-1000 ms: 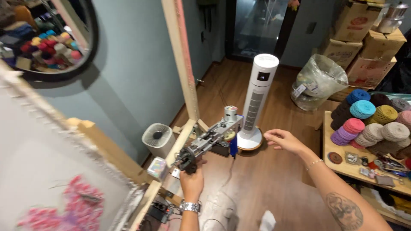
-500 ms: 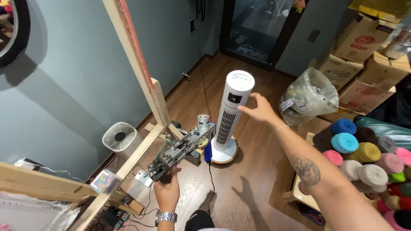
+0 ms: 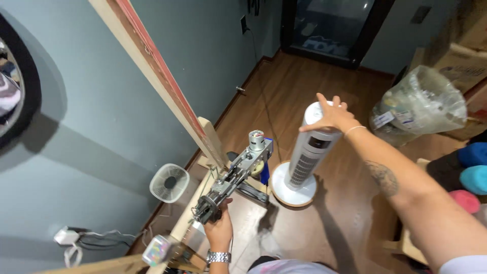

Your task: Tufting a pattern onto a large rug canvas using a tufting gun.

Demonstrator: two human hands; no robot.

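My left hand (image 3: 219, 227), with a watch on its wrist, grips the handle of a metal tufting gun (image 3: 232, 175) held low beside a wooden frame beam (image 3: 157, 76). The gun points away from me toward the floor. My right hand (image 3: 329, 115) rests with spread fingers on the top of a white tower fan (image 3: 308, 162) that stands upright on its round base on the wooden floor.
A small round white fan (image 3: 169, 183) sits by the blue-grey wall. A clear plastic bag (image 3: 418, 106) lies at the right, with cardboard boxes behind it. Yarn cones (image 3: 469, 172) sit on a shelf at the far right. A dark doorway (image 3: 329, 30) is ahead.
My right hand reached from beside the gun up to the tower fan's top and now lies on it. My view has tilted down and closer. The left hand keeps holding the gun.
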